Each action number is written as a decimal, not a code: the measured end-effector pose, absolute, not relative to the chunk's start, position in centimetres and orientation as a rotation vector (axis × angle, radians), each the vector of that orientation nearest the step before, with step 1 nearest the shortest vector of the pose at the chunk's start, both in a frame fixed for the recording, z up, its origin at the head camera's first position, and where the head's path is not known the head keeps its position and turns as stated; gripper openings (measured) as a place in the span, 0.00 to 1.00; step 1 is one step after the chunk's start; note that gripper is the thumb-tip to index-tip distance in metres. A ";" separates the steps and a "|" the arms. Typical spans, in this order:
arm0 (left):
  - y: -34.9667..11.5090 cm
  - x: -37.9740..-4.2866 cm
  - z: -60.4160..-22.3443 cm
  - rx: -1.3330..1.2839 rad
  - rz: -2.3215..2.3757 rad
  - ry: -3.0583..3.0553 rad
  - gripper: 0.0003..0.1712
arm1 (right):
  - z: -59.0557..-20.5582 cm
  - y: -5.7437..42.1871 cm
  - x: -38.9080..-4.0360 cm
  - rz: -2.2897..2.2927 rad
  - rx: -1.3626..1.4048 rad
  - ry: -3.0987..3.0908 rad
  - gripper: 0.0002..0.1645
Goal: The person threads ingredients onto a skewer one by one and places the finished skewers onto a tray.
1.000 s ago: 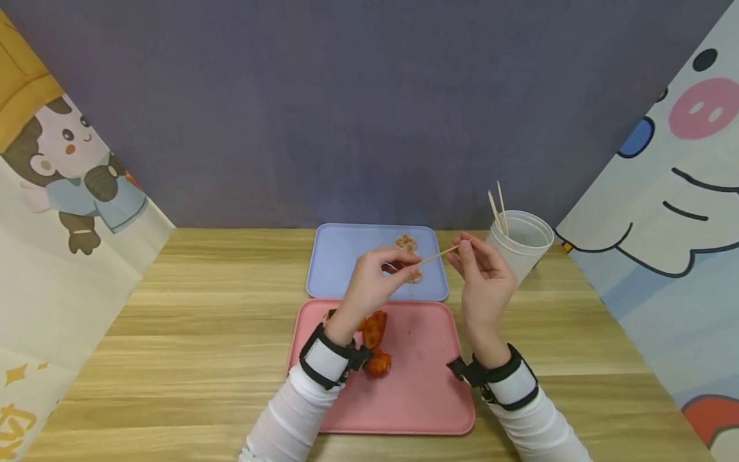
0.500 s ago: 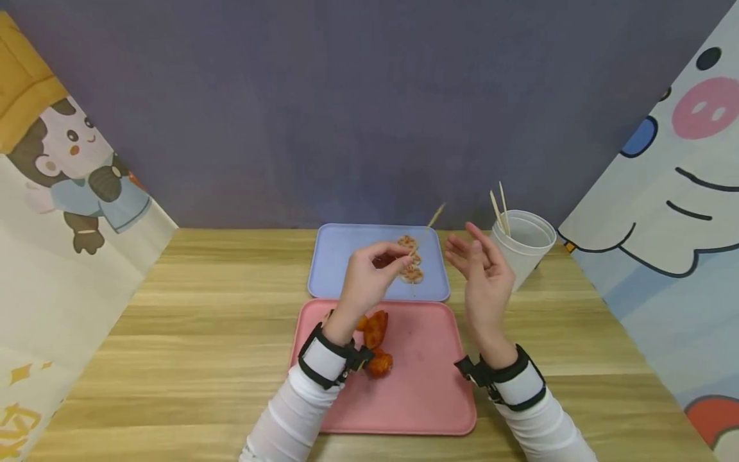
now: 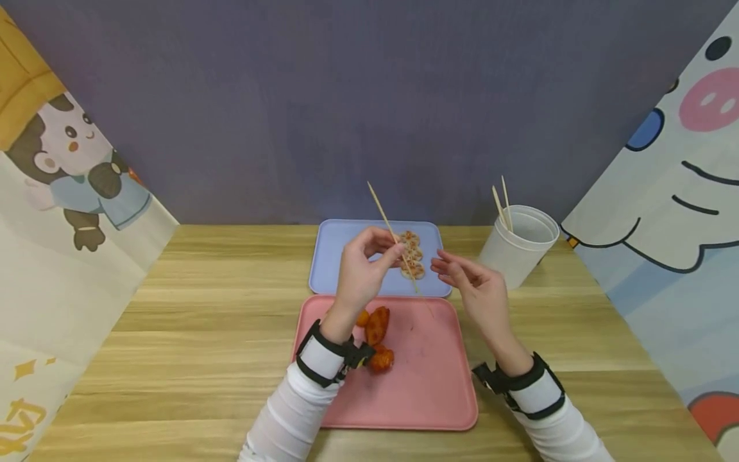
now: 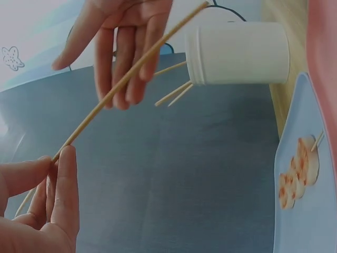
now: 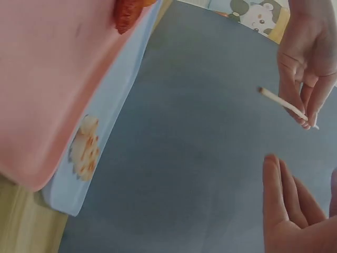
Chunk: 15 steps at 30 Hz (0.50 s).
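Observation:
My left hand [image 3: 360,273] pinches a thin wooden skewer [image 3: 380,208] between thumb and fingers, above the blue tray. The skewer slants, its pointed end up and to the left in the head view. My right hand [image 3: 482,292] is beside it on the right, fingers extended and holding nothing; the left wrist view shows its open palm behind the skewer [image 4: 121,84]. On the blue tray [image 3: 337,256] lies a row of pale, browned slices that look like lotus root [image 3: 412,268], with a stick end [image 4: 317,141] poking out.
A pink tray [image 3: 427,385] sits in front, bearing a reddish chicken wing [image 3: 377,326], a red-glazed piece [image 3: 381,360] and an orange piece [image 3: 362,319], partly behind my left wrist. A white cup [image 3: 514,260] with several skewers stands at right. A grey wall [image 3: 369,96] rises behind.
My right hand has let go of the skewer's end and moved down slightly. In my left hand the skewer has swung from pointing right to pointing up and left.

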<state>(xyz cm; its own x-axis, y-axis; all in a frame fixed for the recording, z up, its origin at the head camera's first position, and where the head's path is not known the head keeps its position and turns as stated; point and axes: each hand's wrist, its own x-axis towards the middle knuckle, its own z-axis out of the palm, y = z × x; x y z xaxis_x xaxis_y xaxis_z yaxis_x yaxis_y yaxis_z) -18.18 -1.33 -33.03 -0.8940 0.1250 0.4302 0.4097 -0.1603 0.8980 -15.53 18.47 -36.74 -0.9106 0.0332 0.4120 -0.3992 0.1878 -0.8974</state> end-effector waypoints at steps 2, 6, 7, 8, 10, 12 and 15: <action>-1.3 -18.6 -33.5 -0.616 -2.189 -1.865 0.08 | -37.0 18.7 -15.3 1.764 0.358 -2.171 0.18; -1.5 -18.8 -33.6 -0.603 -2.220 -1.797 0.08 | -37.5 19.3 -14.8 1.811 0.391 -2.214 0.17; -1.5 -18.8 -33.6 -0.603 -2.225 -1.781 0.08 | -37.6 19.5 -14.7 1.826 0.402 -2.227 0.17; -1.5 -18.9 -33.6 -0.605 -2.230 -1.767 0.08 | -37.7 19.7 -14.5 1.837 0.407 -2.245 0.17; -1.6 -18.8 -33.6 -0.604 -2.235 -1.749 0.09 | -37.8 20.0 -14.0 1.837 0.393 -2.298 0.17; -1.7 -18.9 -33.6 -0.602 -2.238 -1.737 0.08 | -37.9 20.3 -13.6 1.833 0.374 -2.350 0.18; -1.8 -18.9 -33.6 -0.601 -2.249 -1.717 0.07 | -37.8 20.4 -13.2 1.832 0.347 -2.394 0.18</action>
<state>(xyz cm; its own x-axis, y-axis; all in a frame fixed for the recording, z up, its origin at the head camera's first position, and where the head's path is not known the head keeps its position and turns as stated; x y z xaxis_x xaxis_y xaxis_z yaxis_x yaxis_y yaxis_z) -18.89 -1.75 -33.58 -0.8844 0.0512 0.4640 0.4341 -0.2753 0.8578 -13.16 20.42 -37.84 -0.9682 -0.1156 0.2220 -0.2445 0.2468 -0.9377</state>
